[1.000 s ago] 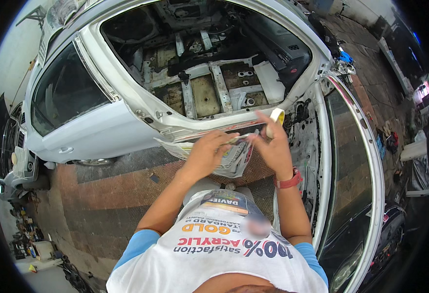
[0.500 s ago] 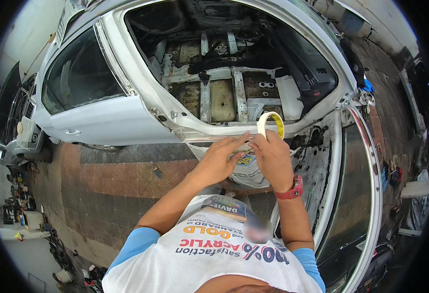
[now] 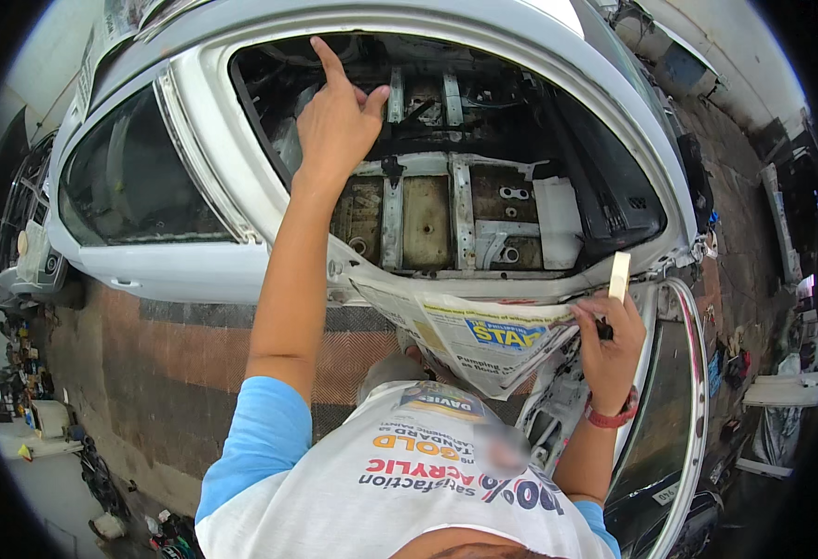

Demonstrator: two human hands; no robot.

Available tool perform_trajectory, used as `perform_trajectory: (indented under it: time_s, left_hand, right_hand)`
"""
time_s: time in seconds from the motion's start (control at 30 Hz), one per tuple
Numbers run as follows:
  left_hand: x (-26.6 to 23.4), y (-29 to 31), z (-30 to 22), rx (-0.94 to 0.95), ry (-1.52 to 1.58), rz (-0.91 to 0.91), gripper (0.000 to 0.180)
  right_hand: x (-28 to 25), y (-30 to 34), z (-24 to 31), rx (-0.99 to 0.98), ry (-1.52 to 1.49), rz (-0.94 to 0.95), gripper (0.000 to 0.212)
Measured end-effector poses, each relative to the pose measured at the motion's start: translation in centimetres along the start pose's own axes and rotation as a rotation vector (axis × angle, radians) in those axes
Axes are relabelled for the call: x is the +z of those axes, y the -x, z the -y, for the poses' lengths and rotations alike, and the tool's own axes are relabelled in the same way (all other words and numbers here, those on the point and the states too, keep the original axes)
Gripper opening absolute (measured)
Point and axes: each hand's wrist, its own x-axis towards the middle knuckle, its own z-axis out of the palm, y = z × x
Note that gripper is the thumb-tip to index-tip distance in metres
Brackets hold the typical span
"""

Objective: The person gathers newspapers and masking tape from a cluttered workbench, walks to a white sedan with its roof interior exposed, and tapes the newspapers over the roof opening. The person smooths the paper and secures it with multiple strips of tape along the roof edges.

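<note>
One tape roll (image 3: 619, 276) sits clamped in right hand (image 3: 615, 337), right of newspaper (image 3: 451, 340); left hand (image 3: 337, 129), fingers apart. Cabin (image 3: 600, 172) contains exposed floor panels (image 3: 425, 214).

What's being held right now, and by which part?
The right hand grips the tape roll by its lower end; the left hand holds nothing visible.

This looks like a car body repair workshop: a pale grey-white car (image 3: 195, 270) stands with its brown-stained metal cabin floor (image 3: 425, 219) exposed, and a printed newspaper sheet (image 3: 441, 337) hangs along its sill. Another car (image 3: 52, 268), light-coloured with a raised dark hood, stands near a dense jumble of small items (image 3: 18, 373) on the left.
</note>
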Motion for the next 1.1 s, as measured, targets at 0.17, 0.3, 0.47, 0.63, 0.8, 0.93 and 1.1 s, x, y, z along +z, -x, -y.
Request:
perform_trajectory:
  time_s: [0.17, 0.3, 0.47, 0.63, 0.8, 0.93, 1.1]
  left_hand:
    - [4.5, -4.2, -1.2, 0.037, -0.039, -0.051, 0.123]
    - [6.6, -4.0, -4.3, -0.017, -0.136, 0.079, 0.124]
    - [8.3, -3.0, -9.1, 0.152, -0.133, 0.378, 0.11]
    - [12.8, 2.3, -6.5, 0.573, 0.747, 0.789, 0.055]
    - [10.7, 4.6, 0.4, 0.382, 0.393, 0.891, 0.038]
    - [10.0, 5.0, 5.5, 0.205, 0.32, 0.783, 0.03]
    - [4.9, 2.6, 7.8, 0.121, 0.33, 0.525, 0.016]
  right_hand:
    - [1.4, -2.5, 0.5, 0.057, 0.031, -0.03, 0.014]
    - [2.5, -4.0, 0.5, 0.066, 0.035, -0.053, 0.014]
    - [3.3, -6.1, -0.3, 0.099, -0.009, -0.072, 0.011]
    - [2.6, -8.8, -2.1, 0.04, 0.074, -0.199, 0.01]
    - [0.7, -11.4, -5.8, 0.066, 0.071, -0.445, 0.008]
    - [-0.6, -13.9, -9.4, 0.123, 0.014, -0.548, 0.011]
    - [-1.4, -16.4, -16.7, 0.188, 0.014, -0.625, 0.017]
